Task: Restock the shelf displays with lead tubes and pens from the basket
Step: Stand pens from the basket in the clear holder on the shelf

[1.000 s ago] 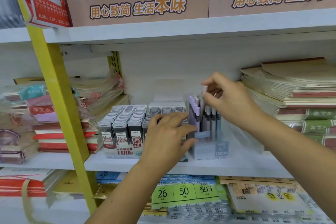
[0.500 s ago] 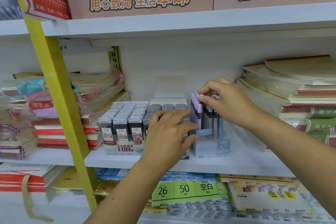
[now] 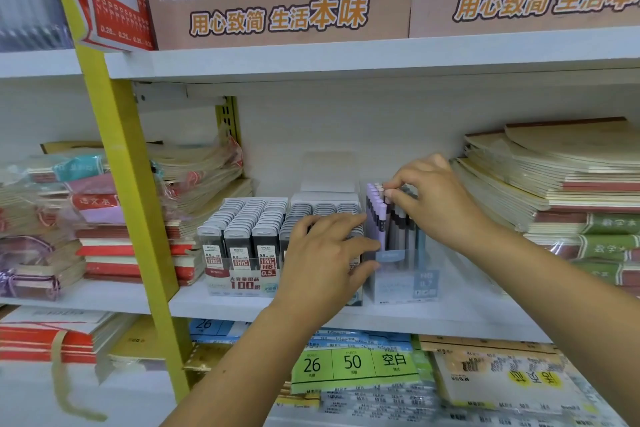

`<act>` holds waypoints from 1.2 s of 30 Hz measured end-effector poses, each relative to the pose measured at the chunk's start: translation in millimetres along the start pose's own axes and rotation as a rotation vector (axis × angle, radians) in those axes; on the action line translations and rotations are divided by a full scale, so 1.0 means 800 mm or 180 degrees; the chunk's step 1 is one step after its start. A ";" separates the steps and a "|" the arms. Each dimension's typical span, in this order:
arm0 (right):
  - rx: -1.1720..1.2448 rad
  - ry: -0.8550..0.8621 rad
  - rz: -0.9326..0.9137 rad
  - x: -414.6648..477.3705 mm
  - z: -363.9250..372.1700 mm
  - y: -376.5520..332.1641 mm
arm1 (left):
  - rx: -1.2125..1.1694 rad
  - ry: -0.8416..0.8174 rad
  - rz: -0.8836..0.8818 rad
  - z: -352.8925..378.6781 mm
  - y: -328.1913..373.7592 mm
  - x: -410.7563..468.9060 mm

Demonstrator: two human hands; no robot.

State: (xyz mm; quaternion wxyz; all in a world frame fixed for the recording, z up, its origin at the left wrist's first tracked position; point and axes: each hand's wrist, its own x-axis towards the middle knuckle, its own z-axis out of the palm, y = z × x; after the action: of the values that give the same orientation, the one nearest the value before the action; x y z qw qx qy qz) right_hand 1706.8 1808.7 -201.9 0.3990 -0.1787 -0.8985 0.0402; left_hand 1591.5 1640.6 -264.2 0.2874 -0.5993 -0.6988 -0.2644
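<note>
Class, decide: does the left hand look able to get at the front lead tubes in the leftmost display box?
Probably yes: the left hand rests right beside those lead tubes, whose tops stand uncovered.

The lead tubes (image 3: pixel 239 243) stand upright in tight rows inside a clear display tray (image 3: pixel 242 286) on the middle shelf (image 3: pixel 194 302). They have dark bodies and grey caps, and their white-and-red labels marked 0.5 and HB face you. A second block of tubes (image 3: pixel 323 210) stands just beside the first, on its right. Its front is hidden behind your left hand (image 3: pixel 325 260), whose straight fingers lie across it. The pens (image 3: pixel 379 218) stand upright in a clear box (image 3: pixel 401 288) just right of that block, with purple barrels in the left column and grey and dark barrels to the right. The box front carries a pale label marked HB. Your right hand (image 3: pixel 440 201) pinches the top of one of the pens towards the back.
</note>
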 end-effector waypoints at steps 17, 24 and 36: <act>0.1505 0.0857 -0.0155 -0.167 -0.012 -0.074 | -0.0528 0.0450 0.0017 -0.001 0.007 -0.154; 0.1213 -0.1769 0.1059 -0.380 0.200 -0.033 | -0.1135 -0.3173 -0.1588 0.140 -0.039 -0.409; 0.0667 -0.3904 0.2220 -0.619 0.431 0.006 | -0.1526 -0.4982 -0.2706 0.293 -0.026 -0.613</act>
State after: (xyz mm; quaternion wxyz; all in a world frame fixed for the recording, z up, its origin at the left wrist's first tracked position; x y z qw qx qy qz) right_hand 1762.2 1662.1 -784.7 -0.1994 -0.3616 -0.8429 0.3449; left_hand 1608.1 1468.5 -779.8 -0.5202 -0.3437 -0.7818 -0.0047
